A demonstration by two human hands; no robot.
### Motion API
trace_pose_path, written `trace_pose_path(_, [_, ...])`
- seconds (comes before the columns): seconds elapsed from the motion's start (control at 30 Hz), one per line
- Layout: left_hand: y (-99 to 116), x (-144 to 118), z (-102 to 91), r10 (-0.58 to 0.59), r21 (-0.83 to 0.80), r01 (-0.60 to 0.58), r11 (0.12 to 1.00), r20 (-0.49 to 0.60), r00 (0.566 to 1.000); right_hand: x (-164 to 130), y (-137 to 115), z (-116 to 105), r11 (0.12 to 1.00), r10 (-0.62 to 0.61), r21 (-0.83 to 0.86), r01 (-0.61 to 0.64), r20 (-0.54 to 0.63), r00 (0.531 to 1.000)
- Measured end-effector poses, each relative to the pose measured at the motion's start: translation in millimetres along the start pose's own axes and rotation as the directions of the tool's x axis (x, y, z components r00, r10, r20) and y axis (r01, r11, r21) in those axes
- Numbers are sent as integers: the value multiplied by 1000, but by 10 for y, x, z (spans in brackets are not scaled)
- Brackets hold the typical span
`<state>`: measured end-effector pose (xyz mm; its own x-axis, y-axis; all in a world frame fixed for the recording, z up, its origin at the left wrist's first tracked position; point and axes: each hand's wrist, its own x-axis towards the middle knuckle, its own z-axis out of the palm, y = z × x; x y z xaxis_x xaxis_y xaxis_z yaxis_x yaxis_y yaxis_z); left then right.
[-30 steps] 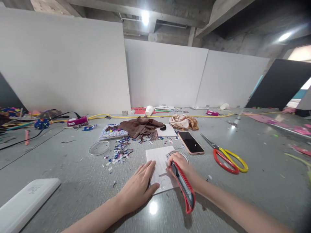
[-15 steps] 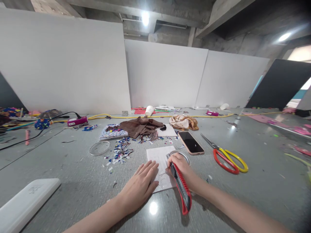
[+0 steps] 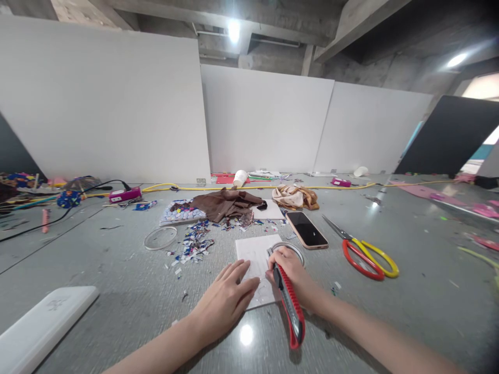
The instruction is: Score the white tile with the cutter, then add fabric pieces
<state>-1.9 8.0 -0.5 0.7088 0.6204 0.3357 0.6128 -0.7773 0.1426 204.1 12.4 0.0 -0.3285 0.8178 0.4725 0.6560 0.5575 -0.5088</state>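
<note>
White card lies flat on the grey tabletop directly in front of you, and both hands are on it. Your left hand presses its near-left part with the fingers spread and flat. Your right hand has its fingers clamped around the red utility knife, tip down on the card and handle angled back toward you. As I judge it, the cut goes best if you keep the left fingers well clear of the blade's line, since they sit just beside the tip now. Hold the card firmly so it cannot slide on the smooth surface, and use light, repeated passes instead of one heavy push. Whether the blade is already through the card cannot be told.

A clear round ring lies half under your right hand at the card's far edge and may catch the knife. The phone is just beyond, near enough to get nicked. The red and yellow scissors lie off to the right. Paper scraps, a second clear ring, a brown cloth and a white slab lie to the left, apart from the card.
</note>
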Motion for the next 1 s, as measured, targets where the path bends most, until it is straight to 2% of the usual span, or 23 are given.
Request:
trace_pose_path(0.3, [14, 15, -10, 15, 30, -14, 999, -30, 999, -7, -23, -16, 999, -15, -35, 16, 14, 1000])
trace_pose_path(0.4, [14, 23, -13, 21, 22, -20, 1000, -39, 999, -20, -43, -8, 994, -32, -101, 32, -6, 999])
trace_pose_path(0.53, [11, 31, -8, 16, 13, -15, 1000, -27, 1000, -58, -43, 21, 967, -80, -251, 51, -105, 991])
trace_pose_path(0.63, [12, 30, -17, 14, 14, -14, 1000, -17, 1000, -82, -41, 30, 955, -98, -294, 45, -170, 981])
trace_pose_path(0.8, [21, 11, -62, 2, -45, 0, 999, 25, 1000, -88, -48, 27, 960, -106, -280, 33, -249, 963])
trace_pose_path(0.93, [23, 1, -69, -23, -53, 27, 998, 64, 998, -70, -39, 10, 963, -157, -259, 69, -337, 928])
trace_pose_path(1.0, [22, 2, -63, -37, -33, 40, 999, 83, 996, -58, -44, -13, 983, -101, -181, 30, -400, 911])
